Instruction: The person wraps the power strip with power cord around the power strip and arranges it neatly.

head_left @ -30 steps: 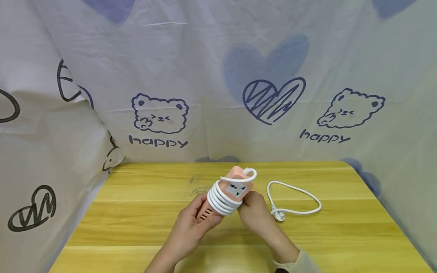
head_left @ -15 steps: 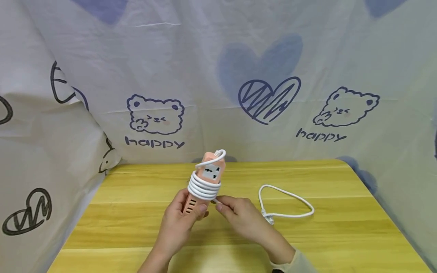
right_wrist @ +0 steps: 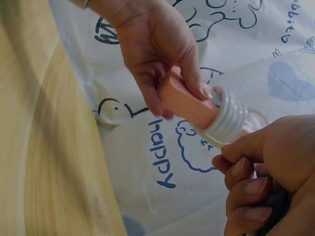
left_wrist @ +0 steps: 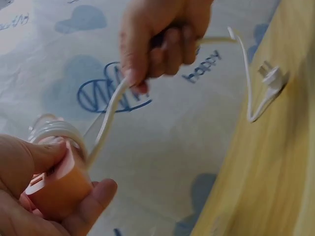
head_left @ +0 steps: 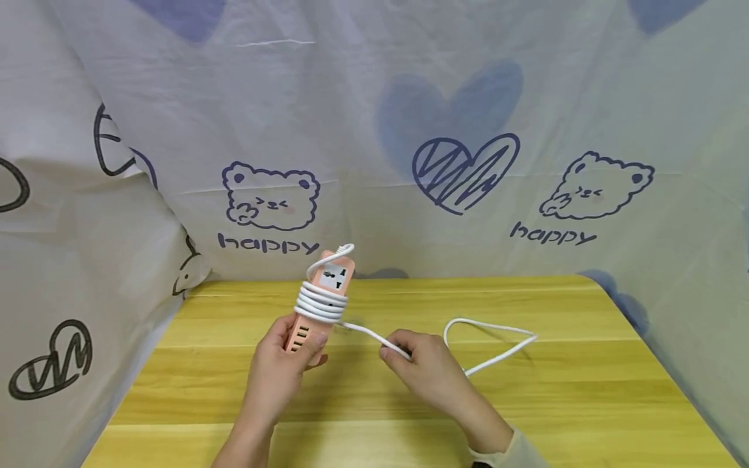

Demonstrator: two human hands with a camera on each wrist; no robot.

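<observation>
A pink power strip is held up, tilted, in my left hand, which grips its lower end with the thumb across the front. Several turns of white cord wrap its middle, below a white socket face. From the wrap the cord runs right to my right hand, which pinches it between thumb and curled fingers. Past that hand the cord makes a loose loop. In the left wrist view its white plug lies on the wooden table, prongs showing; the head view hides it behind my right hand.
The yellow wooden table spreads under both hands. Behind it hangs a pale cloth printed with bears and hearts, which also covers the left and right sides.
The power strip in my left hand has moved left and up. My right hand has drawn out a length of cord from the wrap, and the loop on the right has shifted shape.
</observation>
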